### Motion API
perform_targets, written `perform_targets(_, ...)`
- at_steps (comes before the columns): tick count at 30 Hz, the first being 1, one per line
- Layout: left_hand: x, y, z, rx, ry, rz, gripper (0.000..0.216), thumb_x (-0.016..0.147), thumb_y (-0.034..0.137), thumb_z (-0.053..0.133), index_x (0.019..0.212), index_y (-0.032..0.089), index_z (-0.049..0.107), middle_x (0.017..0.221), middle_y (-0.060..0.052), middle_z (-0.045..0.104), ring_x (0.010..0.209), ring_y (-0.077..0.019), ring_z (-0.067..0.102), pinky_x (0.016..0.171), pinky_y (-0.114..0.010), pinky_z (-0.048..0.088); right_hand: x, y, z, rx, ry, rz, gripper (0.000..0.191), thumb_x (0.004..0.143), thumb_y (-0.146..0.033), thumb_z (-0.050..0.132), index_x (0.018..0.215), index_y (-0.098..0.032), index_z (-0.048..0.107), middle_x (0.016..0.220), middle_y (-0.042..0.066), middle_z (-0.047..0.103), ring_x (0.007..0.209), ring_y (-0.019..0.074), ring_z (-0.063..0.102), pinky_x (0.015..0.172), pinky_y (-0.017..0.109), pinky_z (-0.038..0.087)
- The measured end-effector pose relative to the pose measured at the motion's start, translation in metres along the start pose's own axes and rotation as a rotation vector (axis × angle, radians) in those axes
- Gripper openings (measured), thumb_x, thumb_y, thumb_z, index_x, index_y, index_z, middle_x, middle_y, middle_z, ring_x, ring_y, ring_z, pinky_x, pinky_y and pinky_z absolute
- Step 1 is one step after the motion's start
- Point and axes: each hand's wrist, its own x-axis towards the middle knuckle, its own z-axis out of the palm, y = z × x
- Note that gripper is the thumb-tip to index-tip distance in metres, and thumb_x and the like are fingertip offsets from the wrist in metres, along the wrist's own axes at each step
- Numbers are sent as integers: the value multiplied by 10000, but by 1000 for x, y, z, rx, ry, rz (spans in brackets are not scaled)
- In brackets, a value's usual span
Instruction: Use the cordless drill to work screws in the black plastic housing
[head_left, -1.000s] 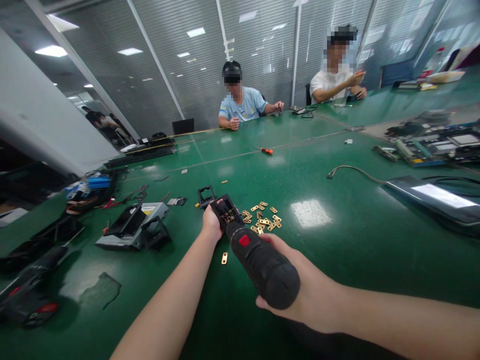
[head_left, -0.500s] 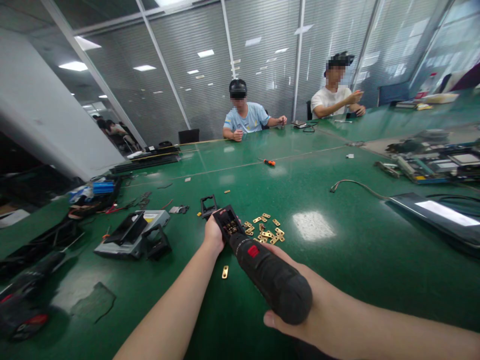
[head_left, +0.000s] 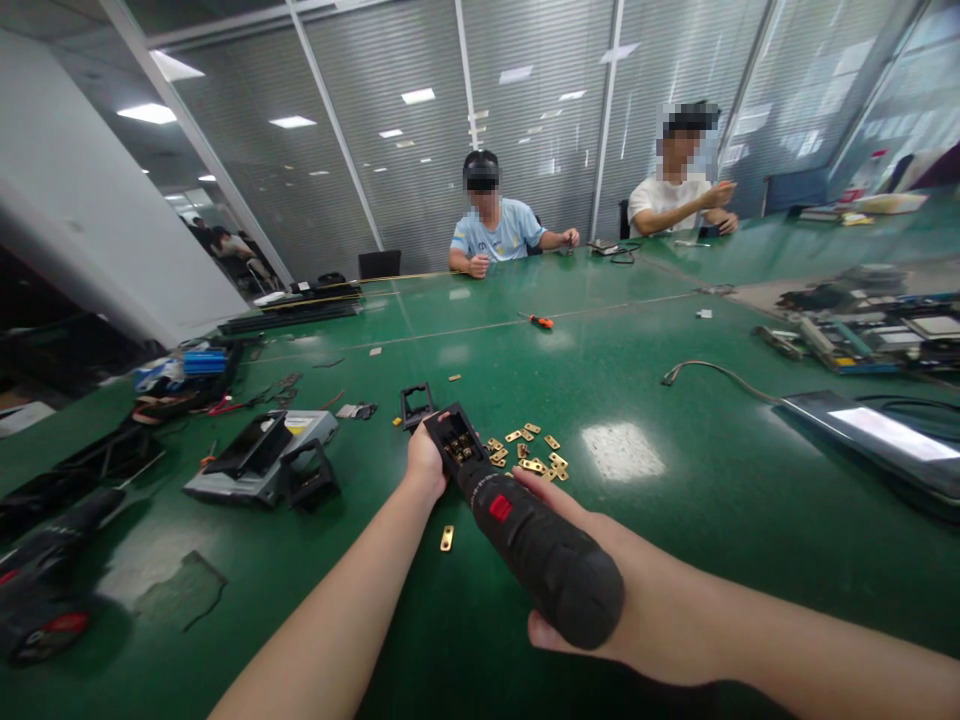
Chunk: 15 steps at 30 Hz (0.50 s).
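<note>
My right hand is wrapped round a black cordless drill with a red switch on top. The drill's front end points into a black plastic housing with small brass-coloured parts inside. Closed on the left side of that housing is my left hand; its fingers are partly hidden. Whether the drill tip touches a screw is hidden. Just right of the housing lies a loose pile of small brass plates with holes. A single brass plate lies nearer to me, between my forearms.
A black frame stands just behind the housing. To the left are a grey metal box with black parts, and a second drill. An orange screwdriver lies farther off. Two people sit across the green table; circuit boards lie at right.
The view has shifted slightly. Both hands keep their hold on the drill and the housing, and the drill has barely moved against the housing.
</note>
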Motion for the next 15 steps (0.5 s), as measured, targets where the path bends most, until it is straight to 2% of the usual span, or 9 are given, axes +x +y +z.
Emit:
perform_targets(4,1,0,-2,2,-13,1,167,847,287,539,867,176,662,665,-62,702,571,-248,693,578,-382,592,2,-3,-3,90,-39,17,1339,779,-357,841,1669,-133,-135,1104,82,723,979,271,687,995,439,522)
perform_targets(6,1,-1,-2,-3,-19,7,171,837,286,545,878,173,666,668,-61,702,570,-250,689,572,-384,588,1,-1,-3,148,-45,8,1340,774,-305,822,1664,-147,-167,1175,98,701,1005,264,684,1004,436,524)
perform_targets(11,0,-4,-2,12,-28,60,149,810,293,578,851,174,658,653,-49,684,568,-245,680,579,-380,581,0,11,-1,288,22,-12,1264,750,-174,787,1689,-220,-58,1120,67,682,931,217,675,895,376,570)
perform_targets(15,0,-4,-1,15,-32,71,141,806,296,581,833,176,650,641,-46,673,570,-251,679,585,-385,578,-1,16,4,362,65,-26,1214,715,-119,765,1689,-245,51,1165,85,674,927,209,671,860,368,582)
